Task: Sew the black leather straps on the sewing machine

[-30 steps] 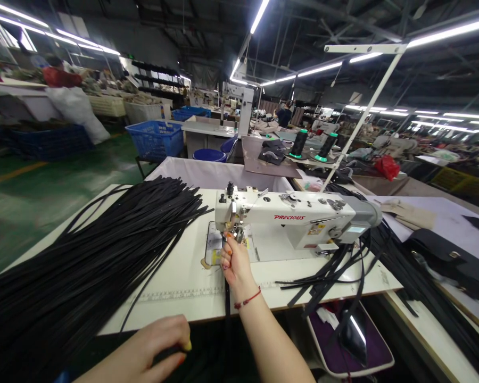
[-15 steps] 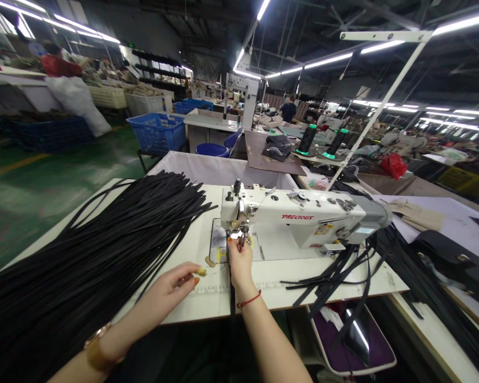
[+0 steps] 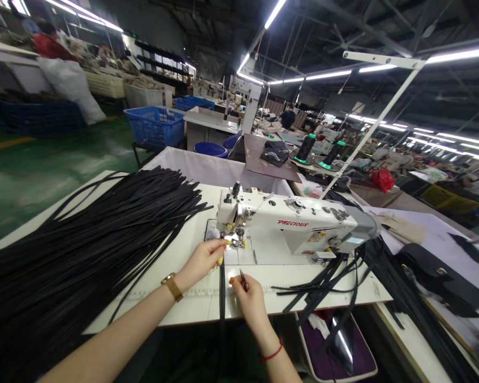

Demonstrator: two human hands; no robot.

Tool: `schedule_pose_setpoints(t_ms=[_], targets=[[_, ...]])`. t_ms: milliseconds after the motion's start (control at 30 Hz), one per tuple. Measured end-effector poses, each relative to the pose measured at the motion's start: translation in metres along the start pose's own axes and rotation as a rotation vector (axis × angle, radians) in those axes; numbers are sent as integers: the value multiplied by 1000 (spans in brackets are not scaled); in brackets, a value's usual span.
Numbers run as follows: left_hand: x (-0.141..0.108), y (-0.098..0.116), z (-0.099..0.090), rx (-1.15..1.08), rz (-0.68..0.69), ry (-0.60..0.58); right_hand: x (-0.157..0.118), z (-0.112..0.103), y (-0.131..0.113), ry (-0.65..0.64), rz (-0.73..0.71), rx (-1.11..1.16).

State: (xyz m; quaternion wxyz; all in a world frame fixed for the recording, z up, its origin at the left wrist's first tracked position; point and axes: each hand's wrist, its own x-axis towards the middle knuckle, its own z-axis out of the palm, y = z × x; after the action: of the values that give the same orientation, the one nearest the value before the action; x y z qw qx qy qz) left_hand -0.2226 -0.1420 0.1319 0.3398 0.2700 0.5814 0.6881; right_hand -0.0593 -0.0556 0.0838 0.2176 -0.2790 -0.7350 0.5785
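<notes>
A black strap point(image 3: 222, 292) runs from the needle area of the white sewing machine point(image 3: 291, 218) over the table's front edge. My left hand point(image 3: 205, 258) is closed on this strap just in front of the presser foot, with yellow wrapping on its fingertips. Lower and to the right, my right hand point(image 3: 250, 299) is closed around a small dark pointed tool point(image 3: 244, 280). The tool's tip points up and its exact kind is unclear. A large bundle of black straps point(image 3: 115, 223) lies left of the machine.
More black straps point(image 3: 319, 287) hang over the front edge at right. Two black thread cones point(image 3: 305, 149) stand behind the machine. A purple-lined tray point(image 3: 343, 346) sits below the tabletop. A blue basket point(image 3: 155, 127) and a blue stool point(image 3: 210, 150) are farther back.
My right hand has drawn back from the needle area toward me with the pointed tool. My left hand has moved forward and right and closed on the strap by the presser foot.
</notes>
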Motion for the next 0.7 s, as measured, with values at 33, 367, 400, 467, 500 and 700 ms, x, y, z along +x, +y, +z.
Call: schedule_pose_setpoints(t_ms=[33,367,400,467,500,700], targets=[[-3,-2,-5,92,45,-11,5,1,-4,18,-16,-1],[-125,-42,22,1356,450,-772,43,32,-46,-14,108,457],[-131,-37,23,1328,446,-794,39,28,-41,-15,143,473],[-128,-22,18,1217,392,-732,21,13,-24,12,180,472],[-120,-14,13,1145,360,-662,8,2,-13,25,196,464],[-33,4,-13,453,-54,-127,-134,-67,36,106,399,72]])
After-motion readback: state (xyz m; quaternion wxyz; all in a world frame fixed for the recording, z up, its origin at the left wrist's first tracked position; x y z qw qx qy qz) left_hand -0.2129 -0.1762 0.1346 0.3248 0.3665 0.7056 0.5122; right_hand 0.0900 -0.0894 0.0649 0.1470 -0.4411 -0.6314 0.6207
